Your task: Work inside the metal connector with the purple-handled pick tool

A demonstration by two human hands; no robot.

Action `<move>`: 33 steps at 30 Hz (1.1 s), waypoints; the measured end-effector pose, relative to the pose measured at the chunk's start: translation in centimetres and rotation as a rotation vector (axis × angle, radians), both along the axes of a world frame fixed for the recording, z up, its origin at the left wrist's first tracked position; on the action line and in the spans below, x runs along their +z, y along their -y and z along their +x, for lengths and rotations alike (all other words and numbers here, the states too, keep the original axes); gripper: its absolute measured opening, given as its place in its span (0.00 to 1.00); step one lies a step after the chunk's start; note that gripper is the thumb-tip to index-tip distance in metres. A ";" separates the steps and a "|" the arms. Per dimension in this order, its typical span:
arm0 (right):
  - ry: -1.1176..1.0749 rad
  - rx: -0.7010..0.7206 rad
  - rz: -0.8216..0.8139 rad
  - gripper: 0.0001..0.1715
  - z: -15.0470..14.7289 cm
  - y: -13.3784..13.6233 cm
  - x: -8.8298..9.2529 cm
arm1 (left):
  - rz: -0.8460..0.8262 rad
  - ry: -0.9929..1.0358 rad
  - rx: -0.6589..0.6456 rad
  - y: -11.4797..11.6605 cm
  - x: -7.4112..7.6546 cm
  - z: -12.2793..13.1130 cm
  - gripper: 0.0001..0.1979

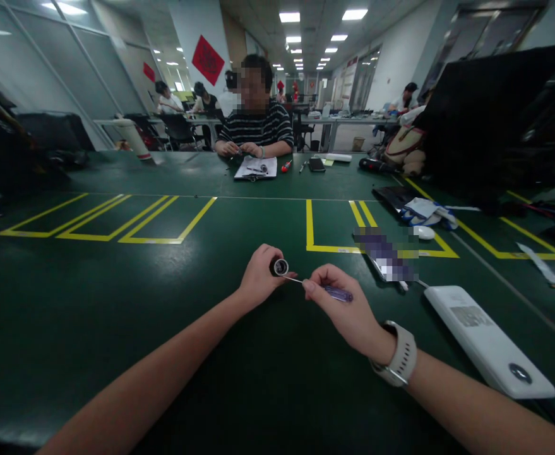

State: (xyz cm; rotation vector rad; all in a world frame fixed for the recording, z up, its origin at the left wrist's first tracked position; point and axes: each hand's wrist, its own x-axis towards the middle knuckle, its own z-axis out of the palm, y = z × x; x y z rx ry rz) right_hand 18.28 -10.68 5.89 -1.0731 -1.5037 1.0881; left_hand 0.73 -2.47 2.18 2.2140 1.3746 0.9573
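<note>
My left hand (259, 276) is closed around a small black cylindrical part (280, 266) with a round silvery end face, held just above the green table (116, 303). My right hand (341, 306) pinches a thin screwdriver with a purple translucent handle (338, 293); its metal shaft points left and its tip meets the part. A pale watch sits on my right wrist.
A white power bank (488, 344) lies to the right, with a blurred phone (386, 254) and a white mouse (423, 232) beyond it. Yellow tape boxes mark the table. A person in a striped shirt (257, 129) sits opposite with a clipboard (257, 168).
</note>
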 end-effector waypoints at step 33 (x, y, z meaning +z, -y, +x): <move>-0.219 0.128 -0.150 0.10 -1.3 -2.7 -4.4 | 0.101 -0.098 -0.044 -1.7 -1.5 -1.1 0.13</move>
